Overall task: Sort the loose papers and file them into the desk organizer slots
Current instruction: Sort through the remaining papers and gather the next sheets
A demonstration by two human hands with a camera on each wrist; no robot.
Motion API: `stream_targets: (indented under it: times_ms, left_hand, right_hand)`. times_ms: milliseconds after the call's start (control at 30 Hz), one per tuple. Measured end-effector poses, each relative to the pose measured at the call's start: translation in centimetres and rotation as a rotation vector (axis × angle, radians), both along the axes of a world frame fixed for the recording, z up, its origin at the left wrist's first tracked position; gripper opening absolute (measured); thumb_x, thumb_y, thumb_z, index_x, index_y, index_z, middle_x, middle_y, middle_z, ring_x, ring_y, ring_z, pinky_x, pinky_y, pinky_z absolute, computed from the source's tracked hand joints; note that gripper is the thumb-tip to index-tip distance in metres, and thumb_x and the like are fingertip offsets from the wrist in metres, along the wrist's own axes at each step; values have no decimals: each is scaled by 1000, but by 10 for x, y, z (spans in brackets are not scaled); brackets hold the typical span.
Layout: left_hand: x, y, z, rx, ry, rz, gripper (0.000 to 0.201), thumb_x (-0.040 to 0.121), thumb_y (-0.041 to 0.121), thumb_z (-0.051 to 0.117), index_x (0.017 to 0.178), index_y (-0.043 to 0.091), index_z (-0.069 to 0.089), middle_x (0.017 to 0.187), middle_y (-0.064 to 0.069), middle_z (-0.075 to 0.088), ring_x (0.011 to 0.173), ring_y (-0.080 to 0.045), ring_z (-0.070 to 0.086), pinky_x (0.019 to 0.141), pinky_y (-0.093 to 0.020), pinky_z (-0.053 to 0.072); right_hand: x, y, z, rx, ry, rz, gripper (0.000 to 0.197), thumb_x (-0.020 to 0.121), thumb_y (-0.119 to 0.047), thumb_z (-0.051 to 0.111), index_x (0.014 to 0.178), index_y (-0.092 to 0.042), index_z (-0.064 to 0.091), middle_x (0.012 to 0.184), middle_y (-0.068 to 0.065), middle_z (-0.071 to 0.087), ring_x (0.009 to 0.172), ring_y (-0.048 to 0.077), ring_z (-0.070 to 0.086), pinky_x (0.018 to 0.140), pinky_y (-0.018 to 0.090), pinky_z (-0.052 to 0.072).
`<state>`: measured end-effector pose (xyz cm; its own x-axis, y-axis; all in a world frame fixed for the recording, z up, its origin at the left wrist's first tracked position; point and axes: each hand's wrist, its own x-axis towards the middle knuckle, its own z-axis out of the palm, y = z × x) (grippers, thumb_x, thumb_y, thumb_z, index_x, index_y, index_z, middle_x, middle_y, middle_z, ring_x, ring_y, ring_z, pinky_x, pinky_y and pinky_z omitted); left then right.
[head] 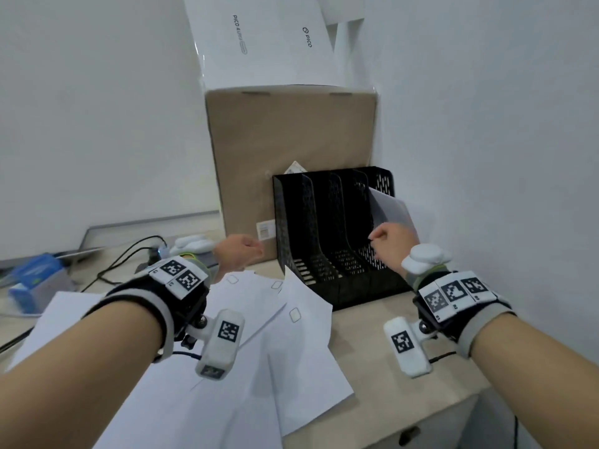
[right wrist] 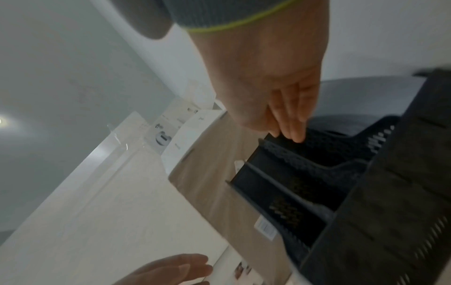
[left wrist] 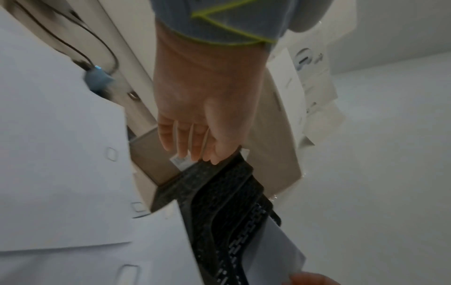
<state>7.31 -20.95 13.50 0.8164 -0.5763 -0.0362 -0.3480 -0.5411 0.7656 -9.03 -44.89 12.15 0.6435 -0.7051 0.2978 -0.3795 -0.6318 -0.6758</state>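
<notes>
right hand (head: 390,243) pinching sheet (head: 390,209), grip blurred, organizer (head: 324,228)

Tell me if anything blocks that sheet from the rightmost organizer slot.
Nothing visible does. The right hand holds the sheet already partly inside the rightmost slot of the black organizer, which looks empty.

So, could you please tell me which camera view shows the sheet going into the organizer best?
The head view: the sheet leans at the organizer's rightmost slot, pinched by the right hand. The left wrist view catches only its lower corner; in the right wrist view it is a blurred grey curve behind the fingers.
</notes>
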Motion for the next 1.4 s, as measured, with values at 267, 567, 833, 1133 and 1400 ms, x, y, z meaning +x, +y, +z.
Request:
stream_targets:
  times_ms: [267, 567, 833, 1133, 1400]
  left_hand:
    - [-2, 111, -69, 310, 103, 143, 26, 97, 18, 49, 120, 9, 58, 113, -7, 53, 102, -21, 51, 87, -33, 44]
    - [-16, 178, -115, 470, 86, 295, 40, 92, 29, 55, 123, 4, 54, 110, -6, 46, 100, -20, 45, 88, -26, 36]
    - [0, 194, -129, 276, 233, 424, 35, 83, 24, 69, 103, 8, 45, 73, 1, 44, 92, -21, 45, 79, -26, 37]
    - [10, 179, -126, -87, 509, 498, 30, 83, 16, 64, 105, 12, 44, 81, -2, 44, 96, -25, 44, 80, -35, 47]
    - [23, 151, -129, -478, 809, 569, 19, 88, 2, 59, 81, 10, 44, 78, -7, 43, 58, -15, 50, 51, -22, 40]
  right_hand:
    - [8, 79, -47, -73, 524, 67, 40, 93, -46, 49, 85, -9, 59, 83, 9, 62, 71, 24, 57, 70, 30, 42]
    - [8, 128, -84, -94, 316, -97, 42, 85, -10, 55, 125, -6, 47, 127, 17, 53, 114, 36, 51, 92, 41, 42]
    - [32, 182, -90, -90, 325, 321, 28, 88, -15, 53, 114, -17, 63, 126, 1, 56, 116, 22, 53, 84, 20, 34]
    - [63, 198, -112, -103, 960, 527, 76, 85, -46, 60, 147, -13, 30, 152, 5, 35, 137, 26, 36, 113, 39, 31]
    - [64, 197, -108, -186, 923, 583, 63, 82, -39, 67, 136, -17, 44, 135, 2, 55, 123, 24, 51, 103, 32, 38]
